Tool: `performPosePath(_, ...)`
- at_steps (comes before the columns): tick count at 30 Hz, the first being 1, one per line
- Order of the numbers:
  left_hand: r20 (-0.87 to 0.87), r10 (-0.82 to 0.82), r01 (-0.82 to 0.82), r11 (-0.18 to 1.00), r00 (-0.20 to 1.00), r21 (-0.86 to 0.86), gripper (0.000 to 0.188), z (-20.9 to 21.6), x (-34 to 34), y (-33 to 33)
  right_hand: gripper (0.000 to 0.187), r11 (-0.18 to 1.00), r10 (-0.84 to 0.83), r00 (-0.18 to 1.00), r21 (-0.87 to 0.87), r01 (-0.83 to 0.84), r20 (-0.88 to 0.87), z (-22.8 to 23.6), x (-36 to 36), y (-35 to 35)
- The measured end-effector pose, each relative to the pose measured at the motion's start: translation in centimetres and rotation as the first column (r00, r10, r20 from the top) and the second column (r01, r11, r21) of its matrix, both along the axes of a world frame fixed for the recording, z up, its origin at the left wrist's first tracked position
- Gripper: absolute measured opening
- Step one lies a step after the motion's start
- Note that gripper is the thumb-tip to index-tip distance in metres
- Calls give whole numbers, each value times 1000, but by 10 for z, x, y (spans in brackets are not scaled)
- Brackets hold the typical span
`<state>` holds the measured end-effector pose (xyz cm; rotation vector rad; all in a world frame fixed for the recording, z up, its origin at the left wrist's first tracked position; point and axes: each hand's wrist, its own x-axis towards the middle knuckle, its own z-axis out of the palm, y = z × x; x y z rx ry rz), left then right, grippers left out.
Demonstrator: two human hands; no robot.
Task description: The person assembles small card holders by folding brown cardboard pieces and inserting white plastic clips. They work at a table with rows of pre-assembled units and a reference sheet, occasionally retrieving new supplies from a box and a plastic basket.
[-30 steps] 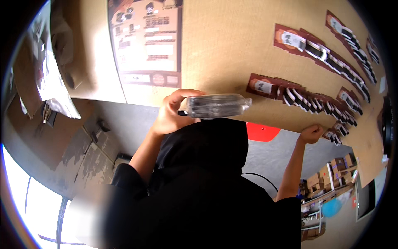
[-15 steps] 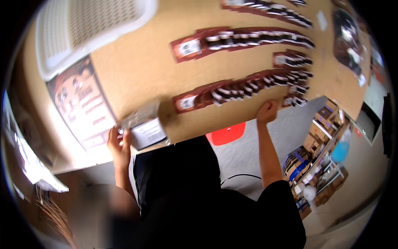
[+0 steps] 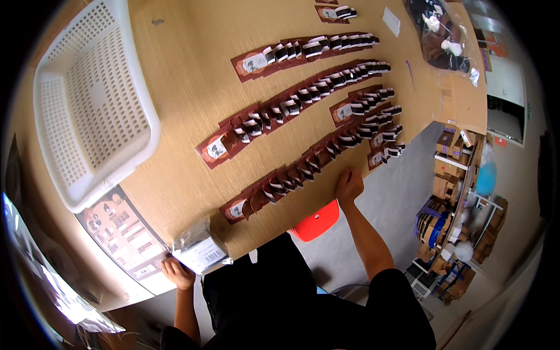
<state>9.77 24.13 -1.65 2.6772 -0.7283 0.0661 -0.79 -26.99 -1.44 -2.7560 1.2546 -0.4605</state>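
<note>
My left hand (image 3: 178,273) is at the table's near edge, its fingers curled against the lower left corner of a clear plastic bag (image 3: 202,254) with a white label. The bag lies on the table. My right hand (image 3: 350,185) rests closed at the same edge, farther right; what its fingers hold, if anything, is hidden. Just beyond it lies a long overlapping row of dark red cards (image 3: 303,169) carrying black-and-white folded pieces. A second long row (image 3: 291,107) and a third (image 3: 303,48) run farther back, with shorter stacks (image 3: 364,105) at the right.
A white perforated plastic basket (image 3: 149,131) stands at the left, beside a printed sheet (image 3: 125,230). A clear bag of brown and black items (image 3: 446,44) sits at the far right. Below the table edge are a red stool (image 3: 317,223) and shelves of cardboard boxes (image 3: 449,181).
The view has shifted, showing more of the basket and card rows. My left hand has slid lower along the bag, its fingers now more curled. My right hand stays closed at the table edge.
</note>
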Motion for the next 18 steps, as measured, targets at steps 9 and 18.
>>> performPosePath(9, 0, -43, 43, 999, 999, -8, 44, -6, -5, 8, 9, 1000, 24, 998, -16, -25, -60, 0, -2, -1)
performPosePath(18, 9, -83, 83, 996, 997, 25, 47, -3, -2, 9, 9, 1000, 11, 999, -16, -12, -52, 4, 4, 2)
